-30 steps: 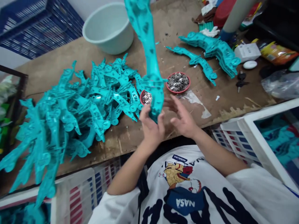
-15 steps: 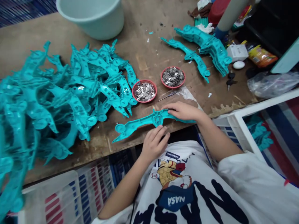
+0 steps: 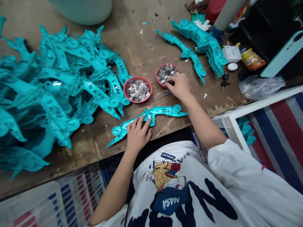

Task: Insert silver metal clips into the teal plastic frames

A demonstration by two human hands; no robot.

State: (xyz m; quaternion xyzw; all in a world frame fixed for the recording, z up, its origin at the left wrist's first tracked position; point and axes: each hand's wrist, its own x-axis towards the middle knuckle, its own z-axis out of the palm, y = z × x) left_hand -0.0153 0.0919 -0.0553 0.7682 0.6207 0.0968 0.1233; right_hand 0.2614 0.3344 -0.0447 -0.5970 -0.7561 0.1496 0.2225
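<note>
A long teal plastic part (image 3: 163, 110) lies near the table's front edge, its ribbed side up. My left hand (image 3: 138, 134) rests on it left of its middle, fingers spread over the surface and not wrapped round it. Beyond it, my right hand (image 3: 180, 86) reaches to the right red basket (image 3: 157, 78), which is filled with small metal clips (image 3: 164, 72). Its thumb and fingertips come together at the basket's near side; whatever is between them is too small to make out. The left red basket (image 3: 126, 98) holds small flat metal pieces (image 3: 138, 90). A thin screwdriver-like tool (image 3: 162, 96) lies in front of the baskets.
A large heap of teal parts (image 3: 54, 85) covers the left side. More teal parts (image 3: 201, 41) lie stacked at the back right. A pale bucket (image 3: 82, 11) stands at the back. Keys (image 3: 224, 82), a white box (image 3: 231, 54) and a plastic bag (image 3: 260, 87) are on the right.
My right hand has left the teal part and moved up to the right basket. My left hand has shifted left onto the part. The view has turned slightly right.
</note>
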